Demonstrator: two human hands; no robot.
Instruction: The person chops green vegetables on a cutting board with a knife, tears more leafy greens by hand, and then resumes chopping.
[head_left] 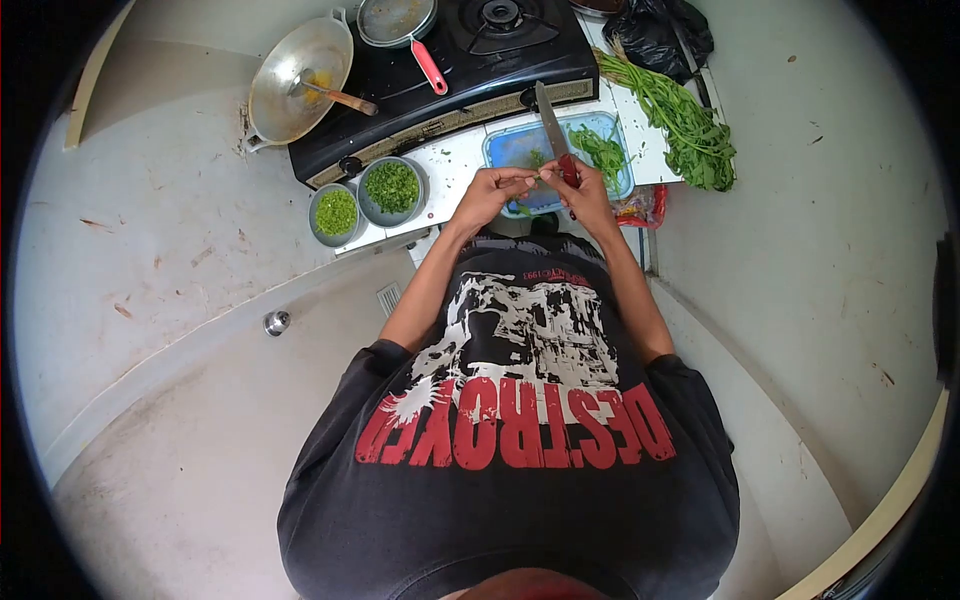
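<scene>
Red-handled steel kitchen knife clasped in right hand, blade pointing away from the body. Thin green stalk piece pinched in fingertips of left hand, just beside the knife handle; contact impossible to tell. Both hands closed, held close together over a blue plastic tray of cut greens on the white tiled bench. Right of the hands, a bundle of long green stalks. Left of them, two round grey metal bowls of chopped greens, just beside a black gas stove.
</scene>
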